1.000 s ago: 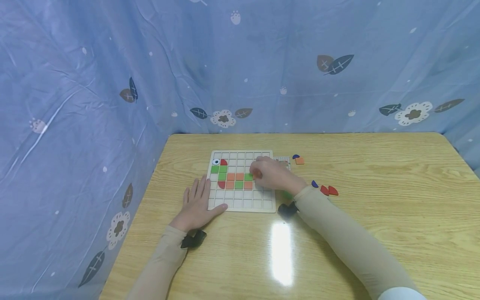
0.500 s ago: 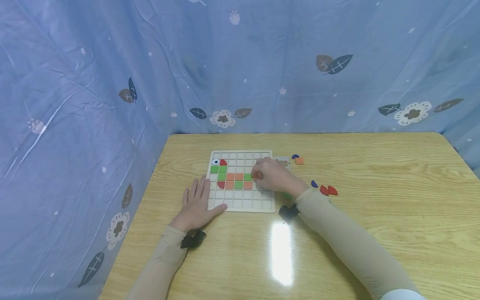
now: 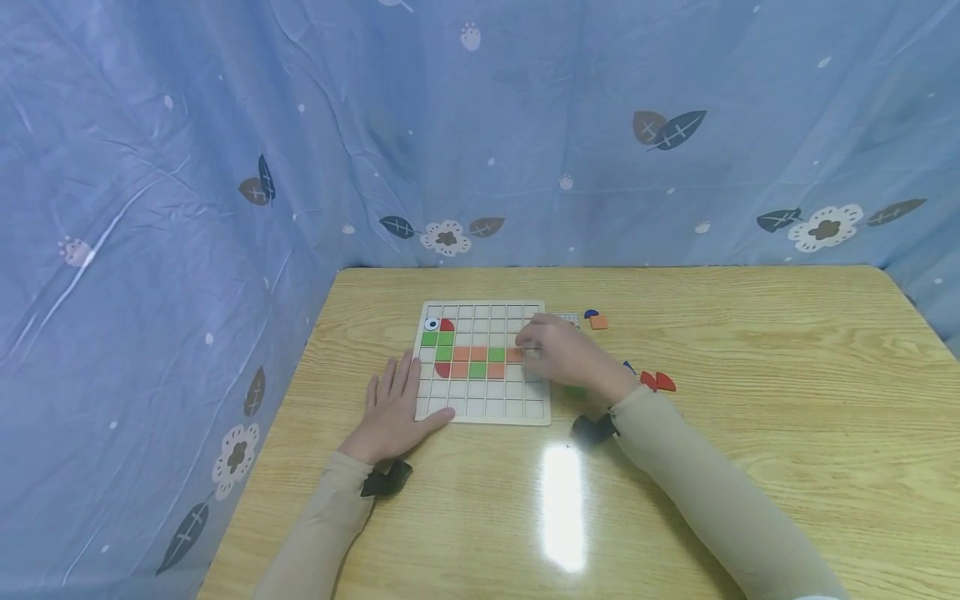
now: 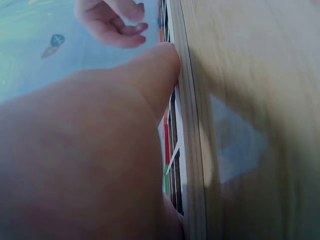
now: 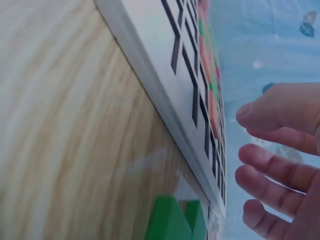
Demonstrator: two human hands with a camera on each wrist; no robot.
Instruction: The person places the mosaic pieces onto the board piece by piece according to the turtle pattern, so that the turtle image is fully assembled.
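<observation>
A white gridded board (image 3: 480, 421) lies on the table with green, orange and red tiles set in its cells. At its upper left is a round eye tile (image 3: 432, 324). My left hand (image 3: 390, 421) rests along the board's left side, fingers spread, its thumb over the near edge. Above the right part of the grid, my right hand (image 3: 562, 354) has loosely bent fingers and holds nothing. Just left of its fingertips, an orange square tile (image 3: 513, 356) sits in a cell beside a green one. In the right wrist view, thumb and fingers (image 5: 267, 172) stand apart.
Green pieces (image 5: 170, 220) lie by the board's right edge, partly under the right wrist. Farther right are red quarter-circle tiles (image 3: 666, 382). A small gridded card (image 3: 572, 318), a blue half-circle (image 3: 592, 314) and an orange square piece (image 3: 599, 322) lie behind the right hand.
My right hand has let go of the orange square tile, now visible in the grid, and has drawn a little to the right. The left hand has stayed in place.
</observation>
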